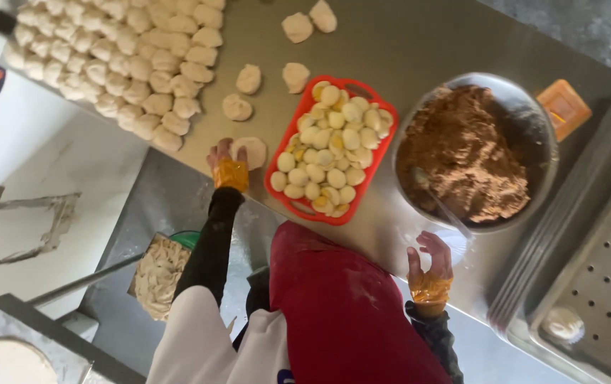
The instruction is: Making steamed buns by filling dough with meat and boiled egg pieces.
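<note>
Head view: a flattened dough piece (252, 151) is pressed under the fingers of the left hand (226, 158) at the near edge of the steel table (405, 43); the fingers lie closed over the dough's edge, and an orange band is worn at the wrist. The right hand (430, 264) is held open with fingers spread, empty, just beside a thin white dough disc (455, 245) at the table edge, below a metal bowl (529, 107) of brown filling in which a spoon (437, 199) is stuck. Between the hands a red tray (285, 139) of halved boiled eggs is set. Loose dough balls (238, 107) lie just beyond the left hand, and a large heap of them (120, 64) farther left.
</note>
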